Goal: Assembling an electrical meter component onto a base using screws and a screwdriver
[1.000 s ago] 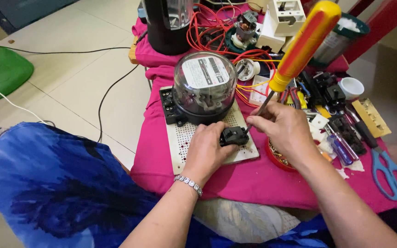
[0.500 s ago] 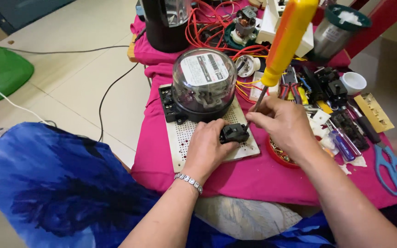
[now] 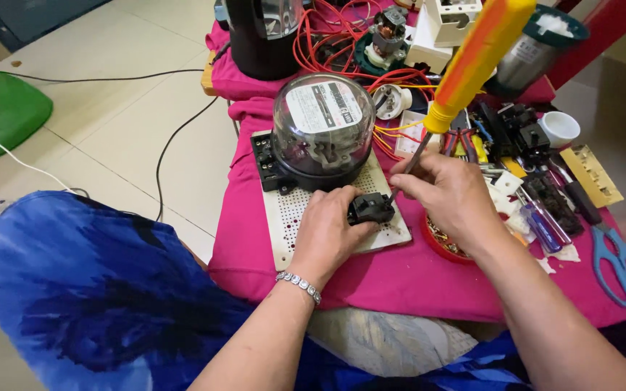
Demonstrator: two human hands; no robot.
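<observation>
Fingers, left hand [image 3: 331, 232]: curled narrow around a small black part [image 3: 371, 208], pinning it flat on the white perforated board [image 3: 291, 217]. Thumb side faces the meter; a bracelet [image 3: 300, 284] sits at the wrist.

Fingers, right hand [image 3: 449, 197]: closed on the shaft of a screwdriver [image 3: 472, 61] with an orange-and-yellow handle. The handle rises up and away from the fingers; the tip comes down just beside the left fingertips, at the right edge of the part. Whether the tip sits in a screw head cannot be told.

Meter [image 3: 322, 130]: round, glass-domed, on a black base, standing on the board just beyond the left fingers and nearly touching them. It looks already mounted.

Part: lies on the near right corner of the board, between the two sets of fingers. Judged in the course of being fastened, not yet finished, since one hand must hold it down.

Red dish [image 3: 443, 242]: under the right wrist, holding small brass screws.

Beyond the right fingers: red wires [image 3: 327, 43], small motor [image 3: 387, 32], white switch box [image 3: 452, 18], black parts, spare screwdrivers [image 3: 545, 217]. Scissors [image 3: 621, 264], blue-handled, well to the right.

Table [image 3: 400, 279]: covered in pink cloth.

No wires yet run to the part or the meter terminals; wiring appears to remain.
</observation>
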